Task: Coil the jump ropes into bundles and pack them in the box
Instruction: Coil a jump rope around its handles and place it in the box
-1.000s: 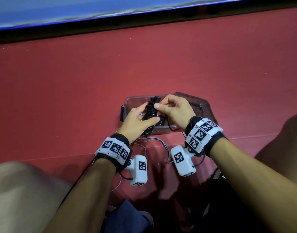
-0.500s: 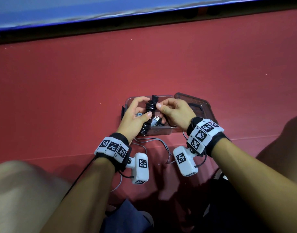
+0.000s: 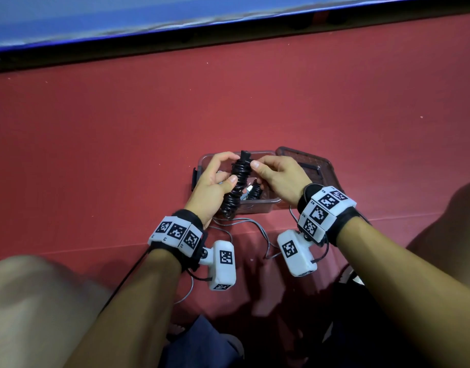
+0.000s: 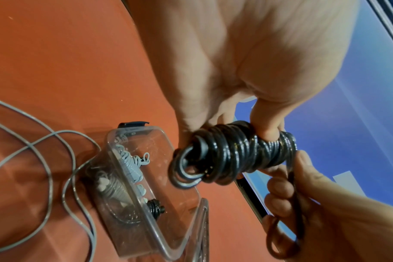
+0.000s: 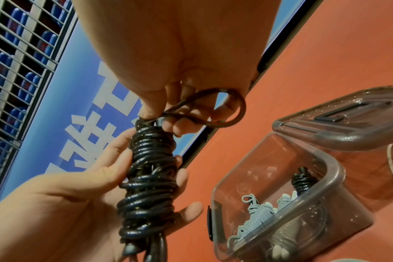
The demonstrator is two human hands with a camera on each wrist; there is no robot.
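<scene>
The black bundle now stands more upright than a second ago, its top end risen clear above both hands as the left thumb slides down its side. It hangs just above the clear box, which sits on the red floor.

Left of the box, the left hand wraps the bundle's lower half, thumb pressed on the near side, fingers curled round the back. In the left wrist view the thumb bears down on the glossy black coils.

Over the box, the right hand pinches the rope's loose end at the top of the bundle; the right wrist view shows a free loop arching out from between thumb and fingers.

Inside the box lie grey coiled ropes and another black bundle, packed side by side.

Just right of the box, touching its far corner, the dark lid lies tilted against the rim. Thin grey cables trail on the floor on the near side of the box.
</scene>
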